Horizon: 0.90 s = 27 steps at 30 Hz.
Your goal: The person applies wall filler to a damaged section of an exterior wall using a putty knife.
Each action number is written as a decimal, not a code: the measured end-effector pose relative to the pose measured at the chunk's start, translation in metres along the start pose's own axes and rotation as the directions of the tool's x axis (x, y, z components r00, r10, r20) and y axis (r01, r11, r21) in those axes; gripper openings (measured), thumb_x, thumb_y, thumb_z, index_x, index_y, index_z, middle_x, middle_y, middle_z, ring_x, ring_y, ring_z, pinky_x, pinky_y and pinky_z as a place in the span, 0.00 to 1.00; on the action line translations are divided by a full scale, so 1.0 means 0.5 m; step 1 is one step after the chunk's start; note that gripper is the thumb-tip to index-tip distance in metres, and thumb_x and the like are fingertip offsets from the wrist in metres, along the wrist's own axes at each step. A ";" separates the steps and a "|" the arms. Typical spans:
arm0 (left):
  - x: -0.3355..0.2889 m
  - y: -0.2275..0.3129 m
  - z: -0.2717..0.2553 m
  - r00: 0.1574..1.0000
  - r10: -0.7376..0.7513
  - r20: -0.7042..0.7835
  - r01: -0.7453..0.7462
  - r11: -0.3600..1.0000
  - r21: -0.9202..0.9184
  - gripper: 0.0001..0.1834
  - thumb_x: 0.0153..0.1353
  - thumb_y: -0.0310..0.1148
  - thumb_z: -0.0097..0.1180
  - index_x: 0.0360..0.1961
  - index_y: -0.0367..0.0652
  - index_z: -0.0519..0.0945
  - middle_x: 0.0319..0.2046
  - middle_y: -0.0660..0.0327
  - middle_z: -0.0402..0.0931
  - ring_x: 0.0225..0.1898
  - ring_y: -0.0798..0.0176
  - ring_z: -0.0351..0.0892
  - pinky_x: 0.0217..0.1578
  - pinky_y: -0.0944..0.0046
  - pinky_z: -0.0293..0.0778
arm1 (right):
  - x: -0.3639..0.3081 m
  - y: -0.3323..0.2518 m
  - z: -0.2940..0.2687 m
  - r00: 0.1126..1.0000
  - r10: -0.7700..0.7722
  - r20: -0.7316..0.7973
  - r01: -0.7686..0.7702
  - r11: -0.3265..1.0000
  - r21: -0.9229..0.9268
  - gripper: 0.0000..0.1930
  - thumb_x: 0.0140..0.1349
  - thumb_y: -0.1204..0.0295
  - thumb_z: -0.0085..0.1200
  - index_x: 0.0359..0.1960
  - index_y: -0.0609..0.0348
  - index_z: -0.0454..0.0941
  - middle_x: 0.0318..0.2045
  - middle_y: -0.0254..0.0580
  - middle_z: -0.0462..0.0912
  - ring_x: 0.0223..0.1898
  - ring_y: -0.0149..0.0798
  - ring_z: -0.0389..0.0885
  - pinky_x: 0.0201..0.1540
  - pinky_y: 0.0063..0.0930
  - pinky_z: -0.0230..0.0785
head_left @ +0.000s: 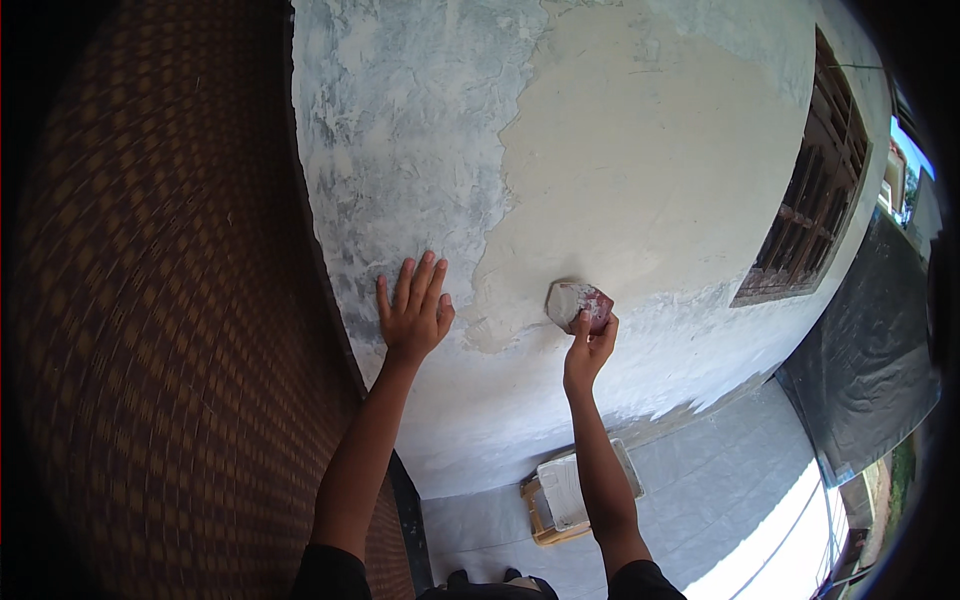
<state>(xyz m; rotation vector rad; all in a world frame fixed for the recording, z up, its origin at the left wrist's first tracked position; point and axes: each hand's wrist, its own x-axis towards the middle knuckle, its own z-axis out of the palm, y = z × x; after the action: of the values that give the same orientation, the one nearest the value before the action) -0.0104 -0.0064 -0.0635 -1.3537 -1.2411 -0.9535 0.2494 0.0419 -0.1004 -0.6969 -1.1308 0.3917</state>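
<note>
My left hand (412, 318) lies on the wall with its fingers stretched out, over a patchy grey-white area. In my right hand (586, 362) is a small dark red putty spreader (596, 305), pinched between thumb and fingers. Whitish paste is smeared over its left part, and it is at the wall surface; whether its edge presses there I cannot tell. The wall (640, 160) carries a beige, smoother coat across its middle, with a ragged border on the left toward the grey-white area. Below the spreader the surface is paler and whiter.
Beneath my right forearm, a tray (563, 492) with white paste rests on a small wooden stand (543, 530). A grey sheet (690, 480) covers the floor. On the left stands a woven brown panel (180, 260). A barred window (812, 195) and a black sheet (865, 335) are at right.
</note>
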 end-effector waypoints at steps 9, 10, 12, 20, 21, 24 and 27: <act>-0.001 0.004 0.000 0.999 -0.034 0.000 0.034 0.999 0.011 0.26 0.64 0.42 0.46 0.64 0.57 0.72 0.67 0.69 0.64 0.69 0.61 0.58 0.69 0.43 0.44 | 0.047 0.002 -0.034 0.930 0.129 -0.344 -0.066 0.980 0.189 0.13 0.69 0.69 0.52 0.50 0.63 0.68 0.42 0.38 0.75 0.42 0.30 0.72 0.47 0.25 0.67; 0.000 0.004 0.000 0.999 -0.035 -0.001 0.035 0.999 0.011 0.26 0.64 0.42 0.46 0.64 0.57 0.72 0.67 0.69 0.64 0.69 0.61 0.58 0.69 0.43 0.44 | 0.043 0.003 -0.036 0.931 0.128 -0.342 -0.065 0.980 0.189 0.13 0.69 0.69 0.52 0.50 0.63 0.68 0.42 0.38 0.75 0.42 0.30 0.72 0.47 0.25 0.67; -0.001 0.003 0.000 0.999 -0.033 0.005 0.033 0.999 0.008 0.26 0.63 0.42 0.47 0.63 0.57 0.72 0.67 0.70 0.64 0.69 0.62 0.58 0.69 0.43 0.44 | 0.034 -0.005 -0.034 0.968 0.092 -0.234 -0.043 0.978 0.205 0.13 0.69 0.69 0.52 0.49 0.63 0.68 0.42 0.38 0.75 0.42 0.29 0.72 0.48 0.25 0.67; -0.002 0.000 0.002 1.000 0.001 -0.003 -0.001 1.000 -0.002 0.26 0.63 0.40 0.48 0.64 0.52 0.71 0.66 0.63 0.65 0.69 0.55 0.60 0.68 0.40 0.43 | 0.001 -0.005 0.026 0.994 -0.089 0.070 0.094 0.993 -0.066 0.13 0.68 0.69 0.53 0.48 0.63 0.69 0.39 0.35 0.74 0.39 0.25 0.69 0.44 0.21 0.64; -0.002 -0.001 0.001 1.000 -0.005 0.007 0.005 1.000 0.000 0.26 0.63 0.40 0.48 0.64 0.52 0.71 0.66 0.63 0.65 0.69 0.55 0.59 0.68 0.40 0.43 | 0.008 -0.007 0.027 0.994 -0.089 0.069 0.094 0.993 -0.066 0.13 0.68 0.69 0.53 0.48 0.63 0.69 0.39 0.35 0.74 0.39 0.25 0.69 0.44 0.21 0.64; -0.003 -0.004 -0.001 1.000 0.005 -0.006 -0.005 1.000 0.012 0.26 0.63 0.40 0.48 0.64 0.52 0.71 0.66 0.63 0.65 0.69 0.55 0.59 0.68 0.40 0.43 | 0.032 -0.008 0.014 0.994 0.041 -0.097 -0.036 0.998 0.058 0.14 0.69 0.68 0.53 0.50 0.63 0.69 0.40 0.36 0.73 0.39 0.26 0.70 0.45 0.22 0.65; 0.001 0.001 -0.002 1.000 0.008 -0.008 -0.008 1.000 0.008 0.26 0.63 0.40 0.48 0.64 0.52 0.71 0.66 0.63 0.65 0.69 0.55 0.59 0.68 0.40 0.43 | 0.064 0.006 -0.026 0.934 0.125 -0.336 -0.102 0.991 0.086 0.15 0.68 0.69 0.53 0.51 0.65 0.68 0.42 0.39 0.73 0.41 0.30 0.71 0.48 0.27 0.67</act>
<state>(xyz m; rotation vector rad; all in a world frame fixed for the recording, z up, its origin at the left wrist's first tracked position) -0.0095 -0.0071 -0.0630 -1.3467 -1.2310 -0.9467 0.2739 0.0599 -0.0838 -0.7410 -0.7478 0.3879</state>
